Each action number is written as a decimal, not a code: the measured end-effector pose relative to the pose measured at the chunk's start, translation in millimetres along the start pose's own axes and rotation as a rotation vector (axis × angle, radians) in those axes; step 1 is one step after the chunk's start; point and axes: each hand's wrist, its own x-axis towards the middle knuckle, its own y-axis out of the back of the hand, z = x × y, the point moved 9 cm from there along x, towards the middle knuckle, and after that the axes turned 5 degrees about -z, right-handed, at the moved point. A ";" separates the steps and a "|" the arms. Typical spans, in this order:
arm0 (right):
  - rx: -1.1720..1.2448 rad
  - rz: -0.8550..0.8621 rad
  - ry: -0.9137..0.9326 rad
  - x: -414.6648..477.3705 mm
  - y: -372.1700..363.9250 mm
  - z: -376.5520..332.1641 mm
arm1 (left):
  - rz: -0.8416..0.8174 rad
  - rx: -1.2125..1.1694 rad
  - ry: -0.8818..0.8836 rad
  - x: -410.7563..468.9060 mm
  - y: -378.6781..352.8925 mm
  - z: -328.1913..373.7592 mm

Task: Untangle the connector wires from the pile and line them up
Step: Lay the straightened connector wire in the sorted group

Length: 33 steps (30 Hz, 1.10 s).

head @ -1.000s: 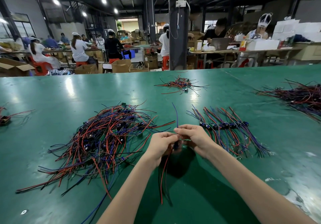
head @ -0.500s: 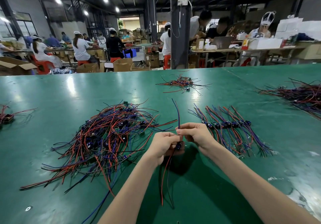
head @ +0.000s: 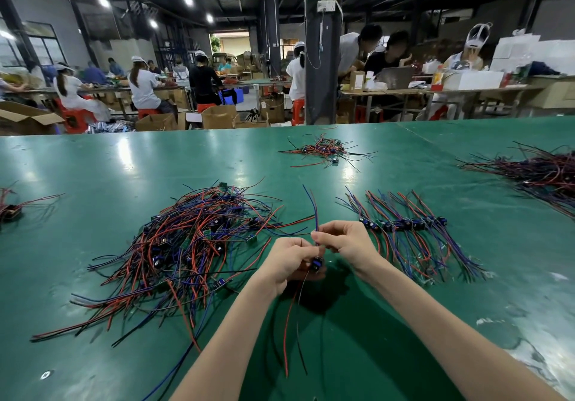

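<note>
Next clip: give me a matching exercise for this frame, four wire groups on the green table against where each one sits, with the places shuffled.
Things
1. tangled pile
2. lined-up row
3. held connector wire
4. small far pile

Places
A. pinched between left hand and right hand
B. on the green table, to the right of both hands
C. on the table, to the left of both hands
D. far side of the table, in front of the dark pillar

Pairs: 1-C; 2-B; 3-A; 4-D

Left hand (head: 287, 259) and right hand (head: 345, 240) meet, fingers curled, pinching.
</note>
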 end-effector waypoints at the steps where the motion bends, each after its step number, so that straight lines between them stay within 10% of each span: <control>1: -0.058 0.001 0.039 0.2 -0.1 -3.6 | 0.007 0.002 -0.004 0.0 1.0 0.2; 22: -0.144 0.479 0.101 7.4 79.7 -14.9 | -0.139 0.014 -0.053 -5.3 -15.7 7.2; 33: 0.930 0.216 -0.390 11.7 45.0 24.5 | -0.090 0.046 -0.059 -5.0 -4.7 7.6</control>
